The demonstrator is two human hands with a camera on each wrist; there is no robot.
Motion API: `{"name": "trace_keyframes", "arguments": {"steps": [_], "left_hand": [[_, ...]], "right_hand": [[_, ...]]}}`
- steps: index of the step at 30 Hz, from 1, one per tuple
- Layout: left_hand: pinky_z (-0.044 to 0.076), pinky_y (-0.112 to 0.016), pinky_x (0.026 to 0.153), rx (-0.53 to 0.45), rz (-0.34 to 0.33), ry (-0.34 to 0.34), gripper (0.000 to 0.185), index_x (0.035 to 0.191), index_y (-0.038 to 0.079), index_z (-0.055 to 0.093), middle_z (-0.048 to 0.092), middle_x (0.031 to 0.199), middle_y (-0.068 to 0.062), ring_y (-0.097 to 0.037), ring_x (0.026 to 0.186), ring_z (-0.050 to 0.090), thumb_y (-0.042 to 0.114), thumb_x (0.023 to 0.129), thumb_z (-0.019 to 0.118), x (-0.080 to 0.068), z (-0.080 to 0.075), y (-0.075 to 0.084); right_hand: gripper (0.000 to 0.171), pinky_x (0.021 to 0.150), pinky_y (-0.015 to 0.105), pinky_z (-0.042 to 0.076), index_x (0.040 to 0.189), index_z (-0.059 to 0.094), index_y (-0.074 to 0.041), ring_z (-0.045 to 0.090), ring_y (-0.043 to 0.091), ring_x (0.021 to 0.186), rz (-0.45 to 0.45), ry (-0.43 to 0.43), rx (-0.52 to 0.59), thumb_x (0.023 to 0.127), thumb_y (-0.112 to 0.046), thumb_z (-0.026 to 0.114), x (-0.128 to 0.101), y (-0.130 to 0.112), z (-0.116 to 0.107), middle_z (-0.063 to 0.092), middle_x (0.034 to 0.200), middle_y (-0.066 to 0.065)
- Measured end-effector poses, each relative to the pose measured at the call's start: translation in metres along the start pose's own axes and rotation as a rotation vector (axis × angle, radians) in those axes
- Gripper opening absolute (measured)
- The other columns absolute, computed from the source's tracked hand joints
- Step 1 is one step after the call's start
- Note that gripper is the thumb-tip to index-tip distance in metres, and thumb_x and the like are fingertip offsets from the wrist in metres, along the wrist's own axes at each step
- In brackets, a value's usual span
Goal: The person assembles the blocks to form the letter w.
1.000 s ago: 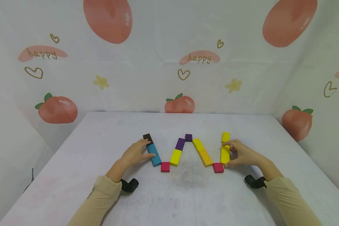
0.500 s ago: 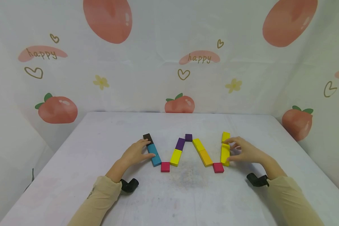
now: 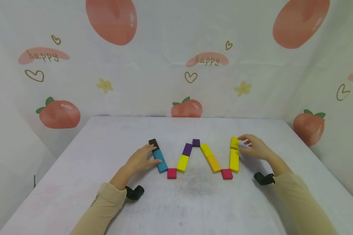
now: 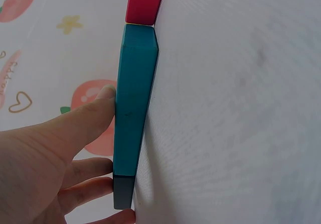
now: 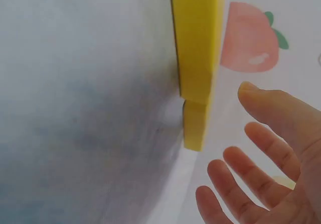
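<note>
Flat coloured blocks lie on the table in a W-shaped zigzag in the head view. My left hand (image 3: 141,159) rests at the left stroke. Its thumb (image 4: 100,103) touches the teal block (image 4: 133,103), and its fingers touch the dark block (image 3: 154,143) behind. My right hand (image 3: 257,148) is beside the right stroke, fingers spread and holding nothing. Nearest to it are a short yellow block (image 3: 234,142) and a longer yellow block (image 3: 234,161); the right wrist view shows the thumb (image 5: 266,101) apart from them.
Two red blocks, one at left (image 3: 172,173) and one at right (image 3: 227,174), form the lower corners. A small purple block (image 3: 196,143) tops the middle peak. Between lie a purple block (image 3: 187,149), yellow block (image 3: 182,163) and orange-yellow block (image 3: 214,164). A printed curtain (image 3: 141,85) hangs behind.
My right hand has left the longer yellow block and moved away from me, to beside the short yellow block. My left hand and the blocks look unchanged.
</note>
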State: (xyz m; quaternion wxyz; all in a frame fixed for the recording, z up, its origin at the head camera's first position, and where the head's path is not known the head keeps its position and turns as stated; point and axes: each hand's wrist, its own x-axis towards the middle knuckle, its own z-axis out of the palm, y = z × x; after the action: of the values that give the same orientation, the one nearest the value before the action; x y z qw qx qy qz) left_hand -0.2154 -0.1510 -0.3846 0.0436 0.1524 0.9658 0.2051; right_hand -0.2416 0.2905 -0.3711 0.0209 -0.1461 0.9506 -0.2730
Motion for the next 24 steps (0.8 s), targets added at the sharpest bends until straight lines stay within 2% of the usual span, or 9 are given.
{"name": "trace_keyframes", "arguments": {"steps": [6, 12, 18, 24], "left_hand": [[0.038, -0.053, 0.106, -0.004, -0.001, -0.001, 0.064, 0.134, -0.001, 0.047, 0.042, 0.141, -0.025, -0.042, 0.13, 0.042, 0.036, 0.085, 0.066, -0.001, 0.0, 0.0], [0.038, -0.053, 0.106, -0.007, -0.003, -0.003, 0.064, 0.134, -0.001, 0.047, 0.042, 0.141, -0.025, -0.042, 0.13, 0.041, 0.036, 0.085, 0.066, -0.001, -0.001, 0.001], [0.038, -0.054, 0.106, -0.01, -0.005, -0.004, 0.064, 0.134, -0.002, 0.047, 0.042, 0.141, -0.025, -0.043, 0.129, 0.041, 0.036, 0.085, 0.066, -0.001, -0.002, 0.001], [0.038, -0.054, 0.106, -0.012, -0.001, -0.004, 0.064, 0.134, -0.002, 0.047, 0.042, 0.141, -0.026, -0.043, 0.129, 0.041, 0.036, 0.085, 0.066, -0.001, -0.002, 0.001]], "right_hand": [[0.05, 0.096, 0.059, 0.044, 0.126, 0.048, 0.003, 0.05, 0.045, 0.113, 0.053, -0.022, -0.015, 0.085, -0.02, 0.066, 0.012, 0.006, 0.001, 0.049, 0.129, 0.028], [0.053, 0.096, 0.06, 0.043, 0.126, 0.047, 0.004, 0.048, 0.047, 0.116, 0.067, -0.042, -0.021, 0.085, -0.022, 0.067, 0.021, 0.007, 0.002, 0.048, 0.13, 0.029], [0.056, 0.096, 0.059, 0.044, 0.128, 0.045, 0.002, 0.046, 0.047, 0.118, 0.107, -0.083, -0.02, 0.085, -0.026, 0.067, 0.026, 0.007, 0.003, 0.045, 0.133, 0.029], [0.056, 0.097, 0.057, 0.045, 0.127, 0.046, 0.003, 0.047, 0.046, 0.117, 0.105, -0.087, -0.008, 0.085, -0.027, 0.068, 0.027, 0.009, 0.005, 0.047, 0.131, 0.029]]}}
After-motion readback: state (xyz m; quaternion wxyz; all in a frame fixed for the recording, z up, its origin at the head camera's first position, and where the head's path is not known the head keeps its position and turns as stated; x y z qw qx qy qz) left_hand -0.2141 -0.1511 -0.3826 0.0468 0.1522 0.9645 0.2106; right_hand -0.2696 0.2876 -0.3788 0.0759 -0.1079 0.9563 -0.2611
